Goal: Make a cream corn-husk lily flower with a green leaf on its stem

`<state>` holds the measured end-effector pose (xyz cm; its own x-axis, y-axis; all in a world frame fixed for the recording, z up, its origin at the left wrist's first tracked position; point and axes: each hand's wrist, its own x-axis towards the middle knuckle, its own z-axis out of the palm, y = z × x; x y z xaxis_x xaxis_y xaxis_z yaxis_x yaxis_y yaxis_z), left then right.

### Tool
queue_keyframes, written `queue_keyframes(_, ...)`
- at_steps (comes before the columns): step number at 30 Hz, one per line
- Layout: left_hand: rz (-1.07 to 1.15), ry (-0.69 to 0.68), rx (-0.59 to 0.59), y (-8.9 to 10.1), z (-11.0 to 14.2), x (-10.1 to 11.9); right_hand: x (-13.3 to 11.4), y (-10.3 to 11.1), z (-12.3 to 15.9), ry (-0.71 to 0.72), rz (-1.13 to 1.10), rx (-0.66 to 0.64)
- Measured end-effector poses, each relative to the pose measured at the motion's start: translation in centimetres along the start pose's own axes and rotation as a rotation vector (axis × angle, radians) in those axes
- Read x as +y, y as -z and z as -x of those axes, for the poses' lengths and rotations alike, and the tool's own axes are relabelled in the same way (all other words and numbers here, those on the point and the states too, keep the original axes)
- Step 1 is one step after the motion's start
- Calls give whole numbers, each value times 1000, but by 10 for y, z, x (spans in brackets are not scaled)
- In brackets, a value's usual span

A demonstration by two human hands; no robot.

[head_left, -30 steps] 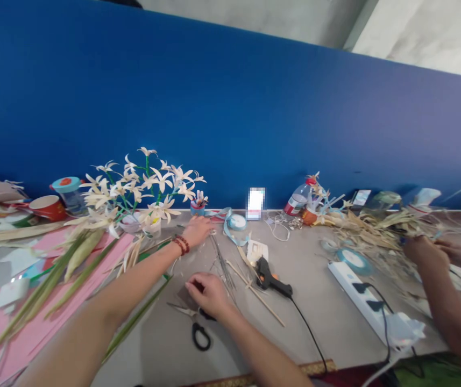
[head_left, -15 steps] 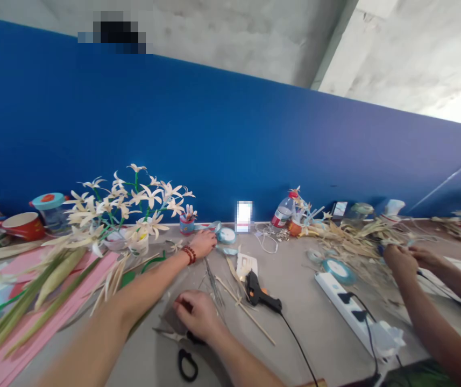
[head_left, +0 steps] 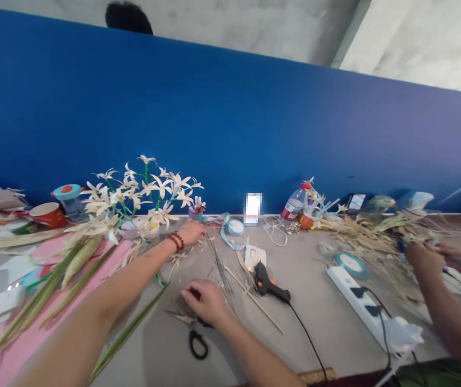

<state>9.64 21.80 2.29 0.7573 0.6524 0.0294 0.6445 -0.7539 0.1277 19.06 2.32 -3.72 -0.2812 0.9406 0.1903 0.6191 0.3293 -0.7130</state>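
Note:
My left hand (head_left: 192, 232), with a bead bracelet on the wrist, reaches to the back of the table. It is just in front of a small blue-and-red cup (head_left: 196, 209) of pens, and its fingertips are hidden. To its right stands a roll of pale blue ribbon (head_left: 235, 228) with a loose loop. Nearer the front, my right hand (head_left: 206, 302) rests with thumb and fingers curled together; whatever they may hold is too small to make out. Black-handled scissors (head_left: 198, 345) lie partly under this hand. Thin wires (head_left: 219, 263) and a stick (head_left: 264, 312) lie beyond it.
White flowers (head_left: 145, 193) in pots stand behind my left arm, with green stalks (head_left: 44, 290) on pink paper. A black glue gun (head_left: 269, 282) trails a cord to the right. A power strip (head_left: 359, 306) lies nearer a co-worker's hands (head_left: 426, 258). A bottle (head_left: 293, 204) stands behind.
My left hand has moved left, away from the ribbon roll and towards the pen cup. The right hand keeps its curled pose by the scissors. The whole view has shifted slightly.

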Motion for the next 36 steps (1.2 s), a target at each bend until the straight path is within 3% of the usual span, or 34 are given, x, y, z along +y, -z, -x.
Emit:
queue_keyframes(6, 151, 52, 215, 22, 33, -6, 4, 4, 0, -5, 1, 14)
queue_keyframes(10, 233, 73, 325, 32, 86, 0, 4, 6, 0, 2, -14, 17)
queue_keyframes(14, 336, 135, 405, 29, 150, 11, 6, 12, -1, -27, -9, 48)
queue_keyframes(17, 347, 144, 381, 18, 195, 21, 7, 19, -2, -59, 13, 60)
queue_keyframes(22, 221, 169, 219, -13, 254, 43, -5, 30, -1, -30, 45, -29)
queue_keyframes(26, 125, 253, 193, -27, 272, 48, -23, 32, 5, 43, 159, -168)
queue_keyframes(30, 47, 312, 185, -28, 268, 46, -40, 28, 15, 164, 379, -297)
queue_keyframes(36, 37, 257, 137, -26, 261, 45, -46, 14, 35, 140, 520, -337)
